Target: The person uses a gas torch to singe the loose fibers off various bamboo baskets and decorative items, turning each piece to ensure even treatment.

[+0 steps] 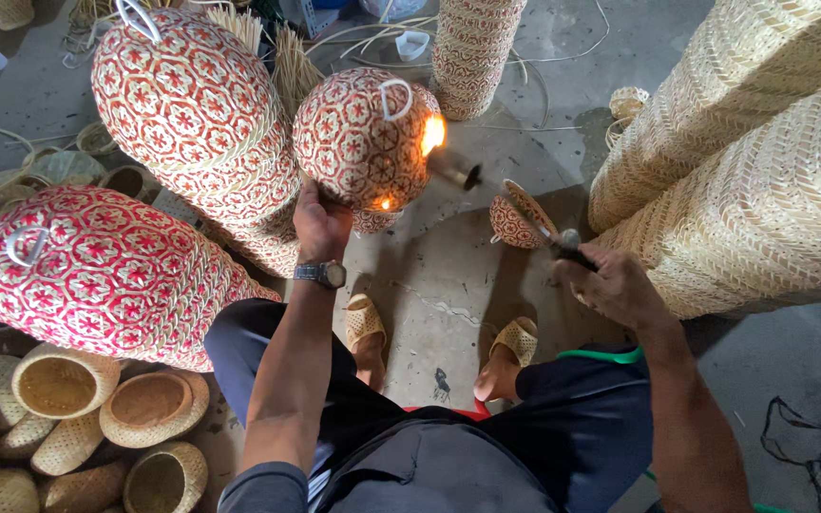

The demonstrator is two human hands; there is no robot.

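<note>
My left hand (320,223) grips the lower edge of a round red-and-cream woven basket (358,138) held up in front of me. My right hand (615,283) is closed on the handle of a gas torch (515,204). The torch nozzle points at the basket, and an orange flame (432,133) licks its right side. A second small glow shows at the basket's underside. A watch sits on my left wrist.
Tall stacks of red-patterned baskets (192,114) stand at left and behind. Stacks of plain straw baskets (743,161) rise at right. Small plain baskets (97,418) lie at lower left. A small red woven lid (515,223) lies on the concrete floor near my sandalled feet.
</note>
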